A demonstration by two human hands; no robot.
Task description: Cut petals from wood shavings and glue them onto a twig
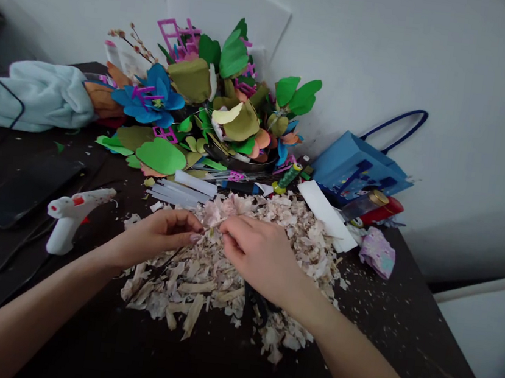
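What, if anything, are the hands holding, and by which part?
The left hand and right hand appear to pinch a pale pink flower near its base; the exact grip is hidden.

The light is dim and greyish. A soft shadow lies on the wall [478,112], right of the blue bag [339,157]; above and far right of it, the picture corner is black. The desk [425,357] before the bag looks very dark.

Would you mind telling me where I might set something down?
The near table between the left forearm and right forearm looks mostly bare, up to the pale scraps. Farther back, glue sticks and artificial flowers crowd it.
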